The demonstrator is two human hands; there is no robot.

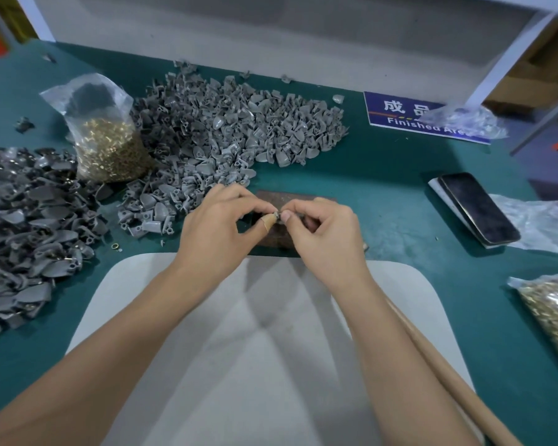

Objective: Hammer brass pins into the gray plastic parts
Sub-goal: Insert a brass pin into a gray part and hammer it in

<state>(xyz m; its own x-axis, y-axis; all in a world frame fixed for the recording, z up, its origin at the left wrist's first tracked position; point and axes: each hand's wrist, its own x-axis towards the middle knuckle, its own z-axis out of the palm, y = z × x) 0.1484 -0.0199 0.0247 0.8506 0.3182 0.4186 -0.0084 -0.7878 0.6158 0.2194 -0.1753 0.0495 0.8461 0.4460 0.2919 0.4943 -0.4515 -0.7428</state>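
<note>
On the green table [384, 194] I see two heaps of gray plastic parts [226, 123] and two bags of brass pins [110, 146]. One brown block [281, 233] lies under my hands. My left hand [213, 230] and right hand [322, 233] pinch together one small gray part [279, 215] above it.

Small gray plastic part [277, 216] pinched between both hands' fingertips; loose gray parts heap [226, 123] behind.
</note>
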